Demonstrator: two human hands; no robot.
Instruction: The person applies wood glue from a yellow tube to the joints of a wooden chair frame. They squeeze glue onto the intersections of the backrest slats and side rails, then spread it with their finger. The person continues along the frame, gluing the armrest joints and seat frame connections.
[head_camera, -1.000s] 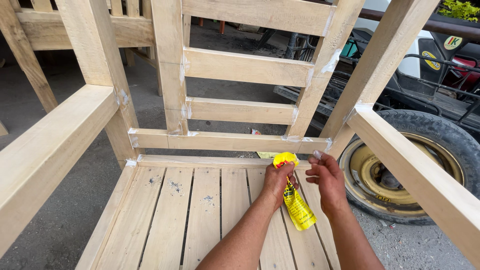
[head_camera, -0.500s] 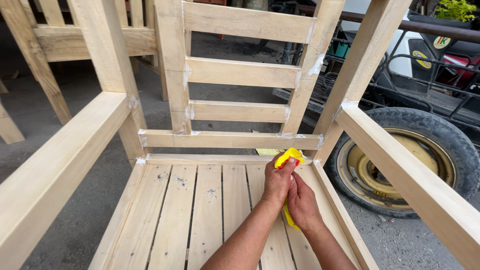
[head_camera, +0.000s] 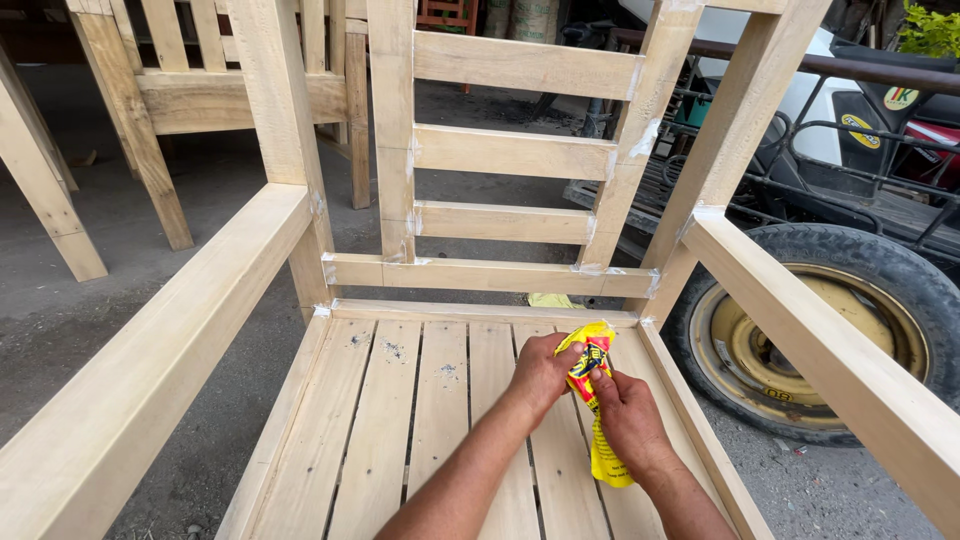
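Down over the rear right corner of the slatted seat (head_camera: 400, 420) of an unfinished wooden armchair, both of the person's hands are closed on a yellow plastic packet with red and dark printing (head_camera: 597, 400). The left hand (head_camera: 541, 372) wraps the packet's upper part from the left, fingers curled round it and the crumpled top poking out above the knuckles. The right hand (head_camera: 628, 420) sits just below and to the right, thumb and forefinger pinching the packet near its middle, so the two hands touch one another around it. The packet's lower end hangs out beneath the right hand, close above the seat slats; whether it touches the wood cannot be told.

Pale putty or glue marks show at the joints where the back rail (head_camera: 490, 275) meets the uprights, and small dark specks lie on the slats near the back of the seat. The left armrest (head_camera: 150, 380) runs broad along the near left side, and the right armrest (head_camera: 830, 340) slopes down the right edge. Horizontal slats (head_camera: 515, 152) make up the chair back. Behind the right armrest stands a vehicle wheel with a yellowish rim (head_camera: 800, 340), on bare concrete ground. Another unfinished wooden frame (head_camera: 190, 100) stands further back on the left.
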